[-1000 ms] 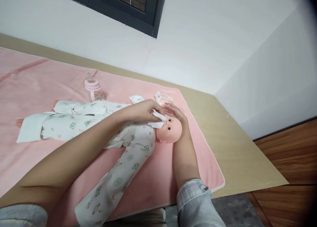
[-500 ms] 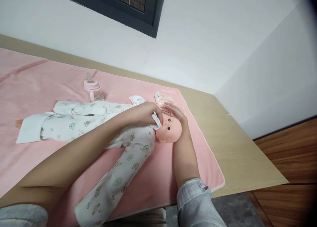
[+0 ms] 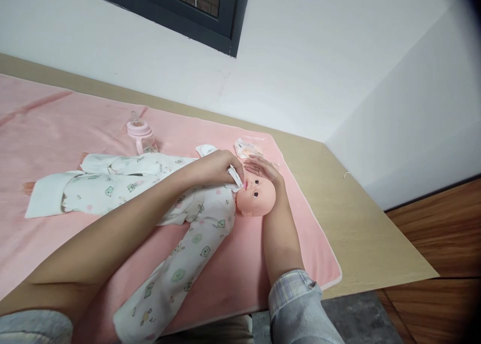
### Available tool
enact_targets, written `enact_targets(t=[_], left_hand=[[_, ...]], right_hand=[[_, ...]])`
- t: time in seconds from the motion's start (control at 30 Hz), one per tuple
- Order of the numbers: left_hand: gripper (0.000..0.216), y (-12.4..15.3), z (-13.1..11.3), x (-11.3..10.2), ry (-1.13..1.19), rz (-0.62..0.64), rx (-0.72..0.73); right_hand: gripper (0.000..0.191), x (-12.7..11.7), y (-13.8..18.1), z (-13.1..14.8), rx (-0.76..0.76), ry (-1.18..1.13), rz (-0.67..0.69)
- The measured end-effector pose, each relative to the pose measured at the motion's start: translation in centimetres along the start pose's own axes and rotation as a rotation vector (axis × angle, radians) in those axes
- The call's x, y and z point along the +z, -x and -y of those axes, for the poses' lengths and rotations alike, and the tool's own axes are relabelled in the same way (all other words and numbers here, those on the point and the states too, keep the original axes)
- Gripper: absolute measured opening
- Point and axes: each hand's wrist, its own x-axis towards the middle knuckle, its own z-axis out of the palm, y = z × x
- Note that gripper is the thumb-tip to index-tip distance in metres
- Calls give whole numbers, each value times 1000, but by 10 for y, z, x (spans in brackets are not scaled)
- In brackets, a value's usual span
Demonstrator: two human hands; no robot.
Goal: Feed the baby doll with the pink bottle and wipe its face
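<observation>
A baby doll [image 3: 256, 196] in a white patterned outfit [image 3: 205, 224] lies on its back, head to the right. My left hand [image 3: 221, 166] is closed on a folded white wipe [image 3: 235, 176] beside the doll's mouth and chin. The wipe's edge is close to the lips; whether it touches them I cannot tell. Round the top of the doll's head reaches my right arm, and my right hand [image 3: 265, 167] rests along the far side of the head, fingers stretched out and holding nothing. Its palm is partly hidden.
A pink blanket [image 3: 240, 274] covers much of the wooden table [image 3: 361, 234]. Beyond the doll's legs stands a baby bottle [image 3: 141, 136] with a pink collar and handle. A small clear plastic packet [image 3: 246, 148] lies just past my right hand. Wall and window frame [image 3: 229, 38] are behind.
My left hand has shifted slightly left with the wipe, off the doll's mouth, so the pink lips now show. My right hand and the doll have stayed in place.
</observation>
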Motion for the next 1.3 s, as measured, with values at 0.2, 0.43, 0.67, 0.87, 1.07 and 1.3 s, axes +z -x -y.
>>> enact_targets(t=[0.2, 0.43, 0.67, 0.87, 1.07, 1.3], left_hand=[[25, -1, -1, -1, -51, -40, -23], [28, -3, 1, 3, -74, -83, -12], [26, -5, 5, 6, -61, -110, 33], [26, -7, 8, 9, -72, -155, 52], [28, -5, 3, 7, -20, -141, 36], [33, -2, 2, 8, 68, -15, 74]], right_hand=[[32, -4, -10, -1, 9, 0, 17], [27, -5, -9, -2, -20, -31, 19], [19, -5, -5, -1, -30, -23, 62], [18, -3, -4, -1, -39, -30, 64], [21, -2, -4, 0, -25, -31, 41], [19, -3, -4, 0, -45, -5, 58]])
